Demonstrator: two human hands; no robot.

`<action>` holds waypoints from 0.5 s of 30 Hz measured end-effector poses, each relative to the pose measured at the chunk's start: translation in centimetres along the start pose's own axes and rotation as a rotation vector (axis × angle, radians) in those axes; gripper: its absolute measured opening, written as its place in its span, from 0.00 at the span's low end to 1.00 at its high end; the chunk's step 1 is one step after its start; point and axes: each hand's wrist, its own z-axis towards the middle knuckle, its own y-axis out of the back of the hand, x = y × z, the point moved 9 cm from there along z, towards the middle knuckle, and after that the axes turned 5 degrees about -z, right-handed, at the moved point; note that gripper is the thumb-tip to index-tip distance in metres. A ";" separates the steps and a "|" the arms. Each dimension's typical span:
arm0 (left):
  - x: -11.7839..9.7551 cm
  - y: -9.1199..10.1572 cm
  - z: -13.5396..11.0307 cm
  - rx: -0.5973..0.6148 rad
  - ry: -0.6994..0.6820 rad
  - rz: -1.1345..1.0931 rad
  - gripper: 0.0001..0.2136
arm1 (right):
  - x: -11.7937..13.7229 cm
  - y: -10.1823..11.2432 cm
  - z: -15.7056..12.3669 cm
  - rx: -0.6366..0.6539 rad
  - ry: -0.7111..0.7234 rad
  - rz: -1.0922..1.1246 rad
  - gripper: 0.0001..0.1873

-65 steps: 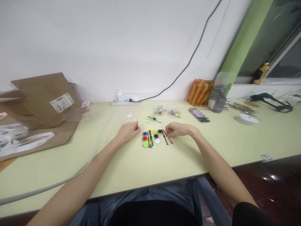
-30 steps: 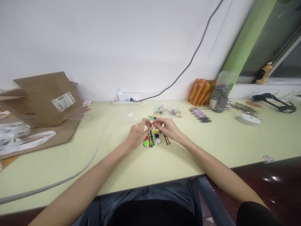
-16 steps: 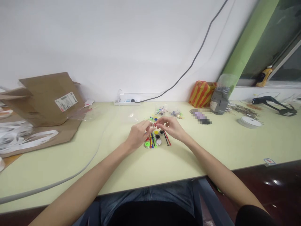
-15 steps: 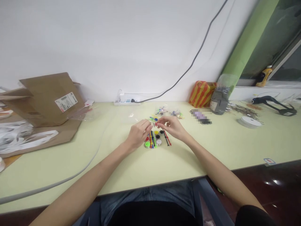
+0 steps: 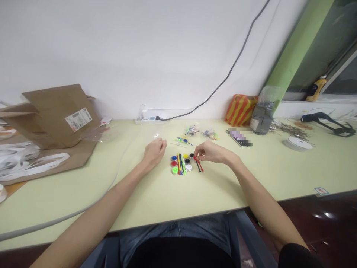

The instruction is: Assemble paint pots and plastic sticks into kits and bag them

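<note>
A small cluster of coloured plastic discs [image 5: 174, 163] and thin coloured sticks [image 5: 181, 164] lies on the pale yellow table [image 5: 195, 193]. My right hand [image 5: 209, 153] rests at the cluster's right side, fingertips pinched on a red stick [image 5: 199, 163] that lies beside a black one. My left hand [image 5: 154, 152] sits just left of the discs, fingers curled loosely; whether it holds anything is hidden.
Small clear bags of parts [image 5: 192, 131] lie behind the cluster. A power strip [image 5: 150, 118] sits by the wall. A cardboard box [image 5: 55, 115] stands left, a grey cable [image 5: 55, 222] crosses the front. A phone [image 5: 239, 136], striped bag [image 5: 240, 110] and tape roll [image 5: 296, 143] are right.
My hands were raised together above the discs, working a small red piece. They have since parted and dropped to the table, the right one carrying the red stick to the right side.
</note>
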 end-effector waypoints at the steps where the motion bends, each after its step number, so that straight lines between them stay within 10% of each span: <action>1: -0.1 -0.1 0.0 0.010 -0.001 0.005 0.22 | 0.1 -0.2 0.1 0.005 0.009 -0.011 0.07; 15: 0.0 -1.1 0.0 0.051 -0.017 0.016 0.20 | 0.5 -1.7 0.7 0.042 0.031 -0.030 0.06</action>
